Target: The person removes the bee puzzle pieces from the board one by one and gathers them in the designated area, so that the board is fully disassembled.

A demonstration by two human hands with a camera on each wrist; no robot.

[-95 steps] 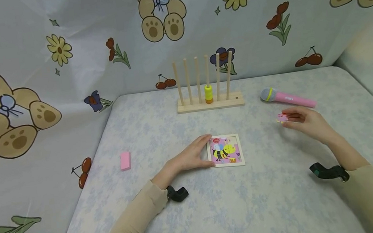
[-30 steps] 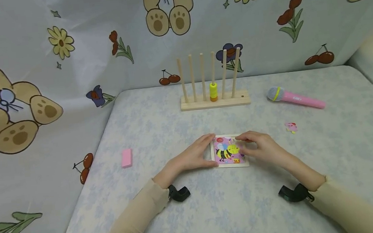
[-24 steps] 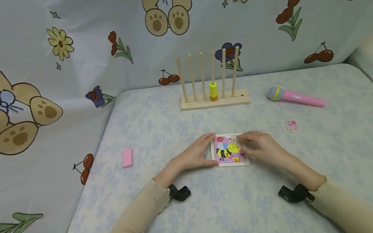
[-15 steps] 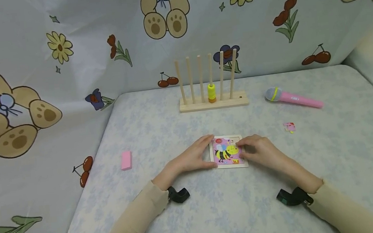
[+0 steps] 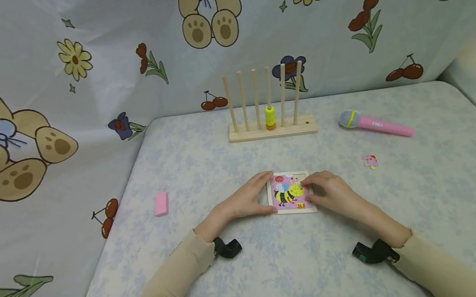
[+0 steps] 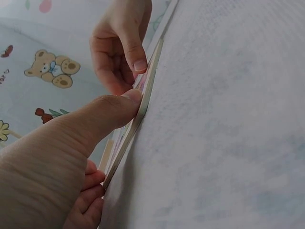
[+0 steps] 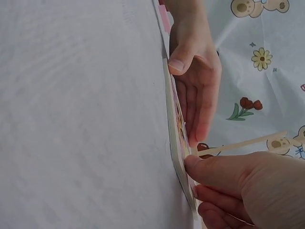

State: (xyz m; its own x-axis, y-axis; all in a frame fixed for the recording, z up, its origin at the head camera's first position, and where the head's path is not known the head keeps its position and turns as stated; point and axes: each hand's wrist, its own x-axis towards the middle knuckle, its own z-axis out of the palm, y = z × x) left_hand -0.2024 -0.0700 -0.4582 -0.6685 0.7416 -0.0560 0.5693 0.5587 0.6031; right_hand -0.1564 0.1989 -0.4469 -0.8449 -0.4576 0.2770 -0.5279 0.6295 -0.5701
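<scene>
A small jigsaw puzzle with a yellow-and-black bee on pink lies flat in a pale wooden frame on the table. My left hand holds its left side, index finger at the far corner and thumb at the near one. Over the right side of the picture, my right hand has curled fingers, thumb and index fingertip spanning about one puzzle piece, which they mostly hide. Bare wood shows at the picture's upper right. In the right wrist view, the right thumb touches the frame's edge area. A loose pink puzzle piece lies right of the frame.
A wooden peg stand with yellow and orange beads on one peg stands at the back. A pink toy microphone lies at the back right, a pink block at the left. A bear-print cloth hangs behind the table.
The right hand has set the loose piece down right of the frame and moved left to the puzzle. Since then its fingertips have shifted slightly further over the picture. The left hand stays.
</scene>
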